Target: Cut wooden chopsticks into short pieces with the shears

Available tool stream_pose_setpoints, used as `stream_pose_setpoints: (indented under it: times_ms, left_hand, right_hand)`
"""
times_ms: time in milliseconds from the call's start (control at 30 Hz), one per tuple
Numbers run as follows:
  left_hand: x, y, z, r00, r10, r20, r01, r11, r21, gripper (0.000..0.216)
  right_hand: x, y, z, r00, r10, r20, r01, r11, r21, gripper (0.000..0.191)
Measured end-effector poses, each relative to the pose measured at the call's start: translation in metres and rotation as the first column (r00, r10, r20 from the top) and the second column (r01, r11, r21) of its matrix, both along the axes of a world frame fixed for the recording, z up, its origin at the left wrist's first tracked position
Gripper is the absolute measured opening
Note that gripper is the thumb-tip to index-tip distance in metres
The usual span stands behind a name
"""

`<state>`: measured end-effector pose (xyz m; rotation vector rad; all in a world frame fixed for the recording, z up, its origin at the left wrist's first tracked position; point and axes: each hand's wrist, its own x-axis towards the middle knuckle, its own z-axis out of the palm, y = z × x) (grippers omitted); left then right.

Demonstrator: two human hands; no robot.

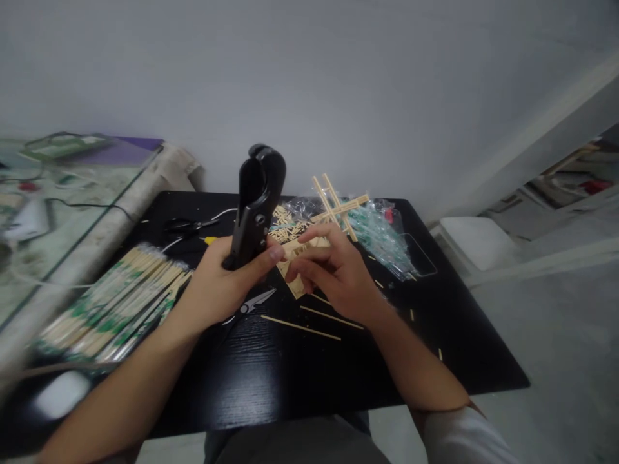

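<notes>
Over black table (290, 380) backed by a pale wall, grips black cutter (255, 206) upright in closed left hand (217, 283) above table's middle, seemingly to keep it clear, and pinches bamboo stick frame (338, 206) steady with curled right hand (338, 277) toward table's far side.

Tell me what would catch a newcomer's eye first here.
The black hand tool, held upright in the left hand at centre, stands out first. Beside it, the right hand pinches a pale stick frame. At the left of the black table lies a bundle of wrapped chopsticks.
</notes>
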<state>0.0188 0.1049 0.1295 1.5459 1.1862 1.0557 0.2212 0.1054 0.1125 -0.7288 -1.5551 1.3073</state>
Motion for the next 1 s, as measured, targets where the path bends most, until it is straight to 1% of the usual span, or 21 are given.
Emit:
stream_pose_setpoints:
  times_ms: [67,133,267,367,433,567,667,767,833,900,1000]
  left_hand:
    - [0.001,0.002,-0.004,0.991,-0.065,0.113,0.076,0.993,-0.095,0.034]
    - [0.002,0.003,-0.007,0.97,-0.092,0.224,0.131,0.978,-0.165,0.034]
    - [0.003,0.004,-0.011,0.933,-0.11,0.344,0.196,0.954,-0.226,0.032]
    - [0.002,0.003,-0.011,0.926,-0.129,0.356,0.214,0.954,-0.211,0.033]
    - [0.003,0.002,-0.011,0.928,-0.146,0.344,0.22,0.957,-0.187,0.032]
    - [0.003,0.003,-0.01,0.919,-0.192,0.345,0.259,0.952,-0.162,0.032]
    - [0.002,0.004,-0.01,0.919,-0.209,0.334,0.272,0.95,-0.152,0.026]
    - [0.0,0.005,-0.008,0.931,-0.2,0.305,0.254,0.956,-0.148,0.023]
    - [-0.002,0.006,-0.006,0.946,-0.172,0.274,0.214,0.968,-0.129,0.022]
    - [-0.004,0.007,-0.003,0.967,-0.12,0.224,0.144,0.985,-0.094,0.021]
    - [-0.008,0.006,0.001,0.996,0.003,0.085,-0.003,1.0,-0.011,0.025]
  right_hand:
    - [0.001,0.0,0.0,1.0,0.001,0.019,-0.002,1.0,0.011,0.027]
    - [0.002,0.001,0.001,0.999,0.0,0.042,-0.001,1.0,0.016,0.027]
    - [0.004,0.001,0.002,0.999,0.011,0.046,-0.012,1.0,0.025,0.023]
    - [0.004,0.001,0.002,0.999,0.026,0.03,-0.026,0.999,0.023,0.022]
    - [0.004,0.002,0.001,0.998,0.06,0.009,-0.06,0.998,-0.006,0.023]
    - [0.004,0.003,0.001,0.987,0.14,-0.082,-0.148,0.985,-0.088,0.024]
    - [0.007,0.004,0.005,0.978,0.15,-0.145,-0.164,0.982,-0.093,0.021]
    - [0.014,0.001,0.007,0.987,0.067,-0.146,-0.075,0.996,-0.05,0.017]
    - [0.021,-0.004,0.002,0.996,0.006,-0.093,-0.01,0.999,-0.044,0.015]
    - [0.03,-0.01,-0.009,1.0,-0.013,0.014,0.015,0.996,-0.092,0.014]
    - [0.046,-0.022,-0.039,0.969,-0.035,0.245,0.077,0.984,-0.162,0.016]
